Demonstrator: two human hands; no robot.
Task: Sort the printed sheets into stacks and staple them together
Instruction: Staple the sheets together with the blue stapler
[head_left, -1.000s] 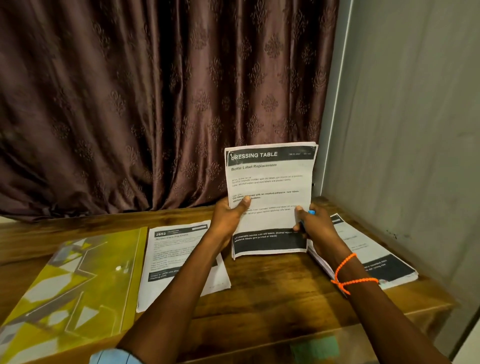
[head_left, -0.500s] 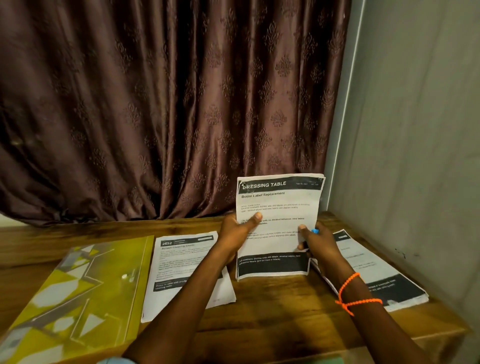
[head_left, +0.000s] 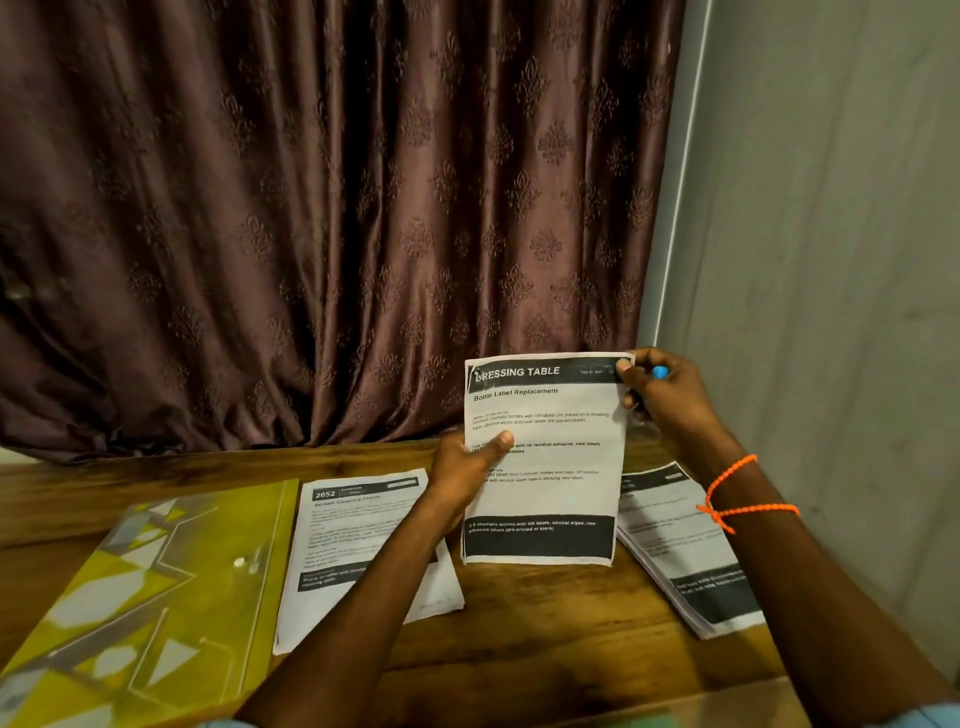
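Observation:
I hold a thin stack of printed sheets (head_left: 550, 499) headed "DRESSING TABLE" upright, its bottom edge resting on the wooden table (head_left: 545, 649). My left hand (head_left: 465, 475) grips its left edge, thumb across the front. My right hand (head_left: 667, 397) pinches the top right corner and also holds a small blue object (head_left: 660, 372), mostly hidden in the fingers. A second pile of sheets (head_left: 358, 540) marked "2652" lies flat to the left, partly under my left forearm. A third pile (head_left: 685, 551) lies flat at the right.
A yellow patterned folder (head_left: 140, 603) lies at the table's left. A dark brown curtain (head_left: 322, 218) hangs directly behind the table. A grey wall (head_left: 831, 260) closes the right side. An orange band circles my right wrist.
My right hand has slid up from the sheets' lower right edge to the top right corner. The upright stack has stayed in my left hand's grip.

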